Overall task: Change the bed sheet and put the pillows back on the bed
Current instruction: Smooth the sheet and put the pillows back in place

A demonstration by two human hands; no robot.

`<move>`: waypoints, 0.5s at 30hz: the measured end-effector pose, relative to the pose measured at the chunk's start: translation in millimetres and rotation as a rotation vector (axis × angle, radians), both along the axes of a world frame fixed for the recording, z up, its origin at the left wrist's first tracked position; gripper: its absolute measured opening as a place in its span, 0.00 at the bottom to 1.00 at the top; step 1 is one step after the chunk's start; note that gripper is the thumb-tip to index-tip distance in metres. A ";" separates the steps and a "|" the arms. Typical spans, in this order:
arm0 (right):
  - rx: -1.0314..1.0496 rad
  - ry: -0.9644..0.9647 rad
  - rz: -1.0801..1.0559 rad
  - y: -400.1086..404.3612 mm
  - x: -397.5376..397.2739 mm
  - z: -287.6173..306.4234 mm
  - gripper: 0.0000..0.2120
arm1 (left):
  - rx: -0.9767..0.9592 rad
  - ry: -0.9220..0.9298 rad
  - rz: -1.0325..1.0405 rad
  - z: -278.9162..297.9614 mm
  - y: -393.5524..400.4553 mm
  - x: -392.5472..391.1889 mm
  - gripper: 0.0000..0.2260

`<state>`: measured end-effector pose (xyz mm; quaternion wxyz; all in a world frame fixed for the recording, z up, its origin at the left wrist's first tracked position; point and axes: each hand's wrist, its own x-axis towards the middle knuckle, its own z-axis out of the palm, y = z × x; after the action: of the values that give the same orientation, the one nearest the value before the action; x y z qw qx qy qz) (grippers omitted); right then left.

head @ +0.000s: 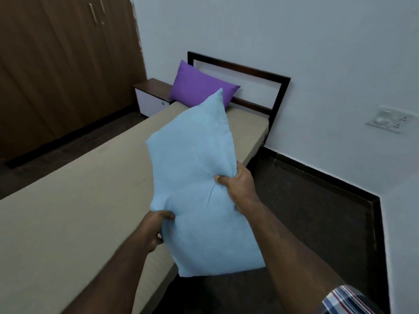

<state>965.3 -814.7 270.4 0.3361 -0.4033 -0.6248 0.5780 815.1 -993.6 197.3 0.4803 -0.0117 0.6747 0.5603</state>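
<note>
I hold a light blue pillow [195,177] in the air over the right edge of the bed, its long axis pointing toward the headboard. My left hand [156,230] grips its left edge and my right hand [238,184] pinches its right edge. The bed [68,200] is covered with a smooth beige sheet. A purple pillow [199,88] leans upright against the dark-framed headboard [272,87] at the far end.
A brown wardrobe [56,64] fills the left wall. A small white bedside table [152,98] with a dark top stands left of the headboard. Dark floor [306,211] runs along the bed's right side, bounded by a white wall with a switch plate [390,120].
</note>
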 end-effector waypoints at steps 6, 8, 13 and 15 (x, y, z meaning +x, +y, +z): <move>0.004 -0.055 -0.089 83.5 0.5 -18.4 0.22 | 0.004 -0.156 0.006 -5.0 101.8 -12.9 0.20; 0.018 -0.094 -0.105 114.3 -8.3 -22.3 0.22 | 0.077 -0.258 -0.023 -9.9 142.8 -25.5 0.21; 0.053 -0.192 -0.124 199.0 -43.6 -16.0 0.22 | 0.076 -0.267 -0.101 -20.4 241.7 -59.7 0.32; 0.073 -0.222 -0.125 230.1 -56.6 -10.0 0.23 | 0.085 -0.268 -0.138 -16.8 277.2 -71.8 0.34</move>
<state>908.7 -584.7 260.4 0.3148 -0.4903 -0.6523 0.4847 743.4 -716.4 180.5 0.6037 -0.0197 0.5793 0.5474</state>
